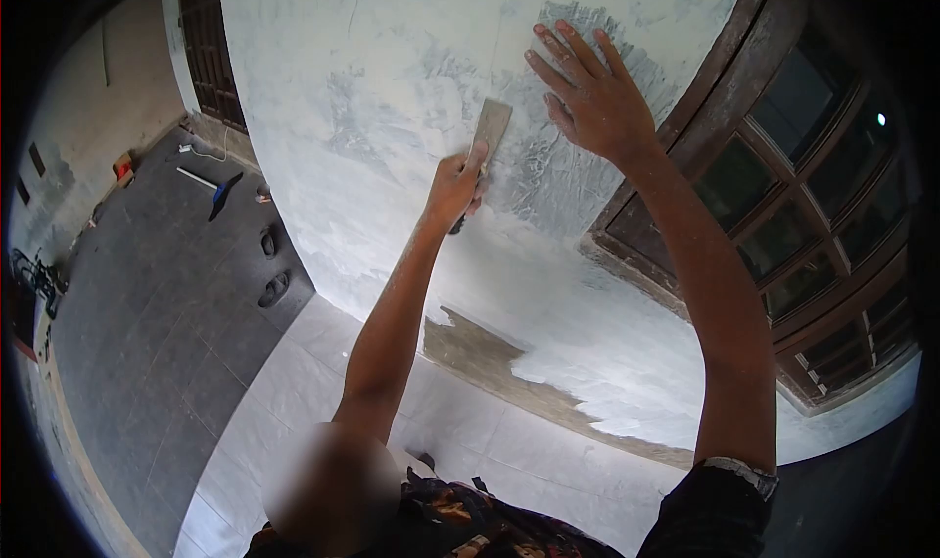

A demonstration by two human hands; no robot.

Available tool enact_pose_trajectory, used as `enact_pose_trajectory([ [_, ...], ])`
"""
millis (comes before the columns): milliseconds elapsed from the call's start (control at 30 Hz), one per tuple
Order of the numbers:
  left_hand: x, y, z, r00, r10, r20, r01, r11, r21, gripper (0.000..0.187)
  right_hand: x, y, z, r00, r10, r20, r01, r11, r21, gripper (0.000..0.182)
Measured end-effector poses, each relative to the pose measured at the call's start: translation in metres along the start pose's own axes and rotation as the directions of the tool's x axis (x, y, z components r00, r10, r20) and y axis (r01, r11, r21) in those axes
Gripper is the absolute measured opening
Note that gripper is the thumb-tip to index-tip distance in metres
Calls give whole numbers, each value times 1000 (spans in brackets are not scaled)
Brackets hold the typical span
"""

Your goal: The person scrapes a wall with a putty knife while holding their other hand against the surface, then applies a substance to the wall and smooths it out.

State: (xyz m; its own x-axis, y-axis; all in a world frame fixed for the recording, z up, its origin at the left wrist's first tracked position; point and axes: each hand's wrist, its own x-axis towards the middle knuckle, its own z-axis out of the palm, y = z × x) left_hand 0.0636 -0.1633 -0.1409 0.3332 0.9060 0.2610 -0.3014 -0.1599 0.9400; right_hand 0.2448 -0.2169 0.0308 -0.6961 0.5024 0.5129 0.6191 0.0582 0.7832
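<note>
My left hand (455, 188) is shut on the handle of a flat putty knife (491, 127), whose blade lies against the white plastered wall (392, 88). To its right, my right hand (592, 93) rests flat on the wall with the fingers spread and holds nothing. It lies on a rough grey, freshly scraped area of plaster. Both arms reach up from the bottom of the view.
A dark wooden window frame (783, 215) adjoins the wall on the right. Low on the wall is a bare brown patch (480, 352). On the dark tiled floor at left lie two sandals (274, 289), a long-handled tool (217, 186) and a dark door (211, 49).
</note>
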Motion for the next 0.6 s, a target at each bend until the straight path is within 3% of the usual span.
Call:
enact_pose_trajectory([
  [167,7,16,3,998,65,6,-65,996,-60,55,-1,-2,0,1000,4,11,-5,1000,28,51],
  [333,-3,-10,-5,1000,-25,-1,25,1000,1,54,-1,0,0,1000,4,5,-4,1000,4,50],
  [600,-1,-7,-9,999,0,36,0,1000,-11,52,0,0,-1,999,18,38,-20,999,38,53],
])
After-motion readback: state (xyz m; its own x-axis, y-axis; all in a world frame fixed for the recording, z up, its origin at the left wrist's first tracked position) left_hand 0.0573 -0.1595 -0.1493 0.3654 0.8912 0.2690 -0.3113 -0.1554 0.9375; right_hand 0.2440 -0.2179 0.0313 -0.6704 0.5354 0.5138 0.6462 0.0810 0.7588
